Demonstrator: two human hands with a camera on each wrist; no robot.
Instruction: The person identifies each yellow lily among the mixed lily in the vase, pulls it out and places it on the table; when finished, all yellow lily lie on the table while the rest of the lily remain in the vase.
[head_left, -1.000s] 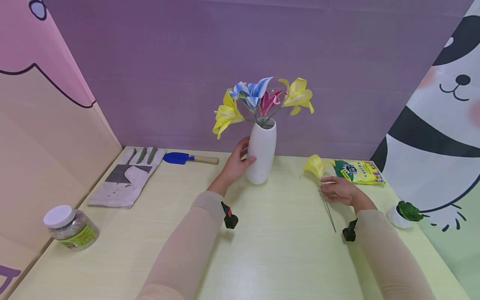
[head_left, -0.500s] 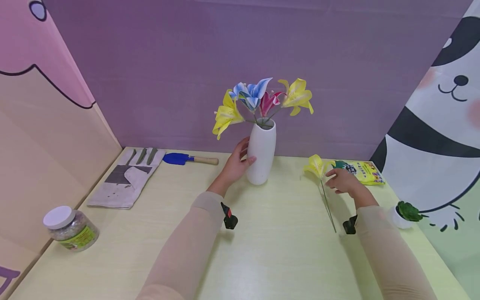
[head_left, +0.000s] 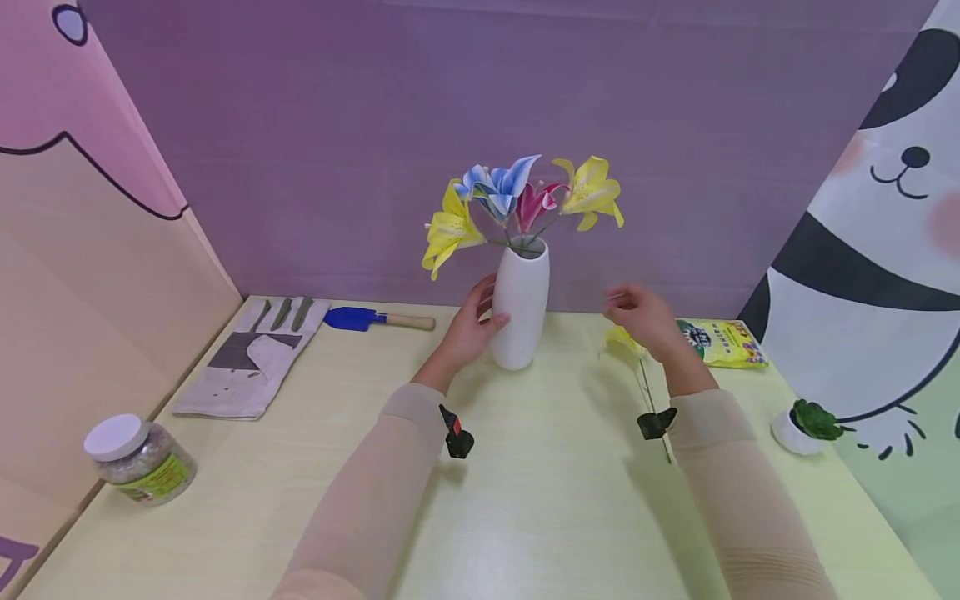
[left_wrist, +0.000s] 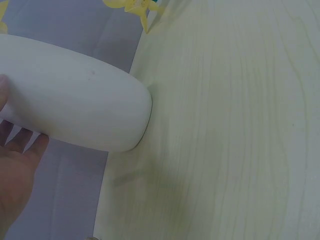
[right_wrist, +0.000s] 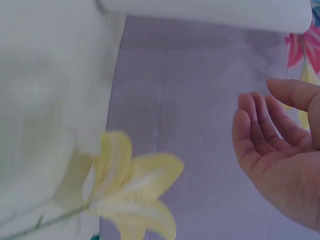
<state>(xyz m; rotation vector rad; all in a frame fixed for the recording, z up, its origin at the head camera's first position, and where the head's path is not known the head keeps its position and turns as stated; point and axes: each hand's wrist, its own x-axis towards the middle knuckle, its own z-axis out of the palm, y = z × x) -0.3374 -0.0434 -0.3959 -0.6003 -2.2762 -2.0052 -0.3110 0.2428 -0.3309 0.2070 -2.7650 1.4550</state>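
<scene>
Table [head_left: 555, 500]: left hand [head_left: 468, 333] grasps vase [head_left: 520, 304]; right hand [head_left: 641, 321] fingers released, empty.

No text can be read in these pictures. The yellow and green bag [head_left: 722, 342] at the back right of the table has a round dark logo and printed lines, but they are too small to read. The jar [head_left: 139, 461] with the white lid has a yellow-green label, and its print is also too blurred.
</scene>
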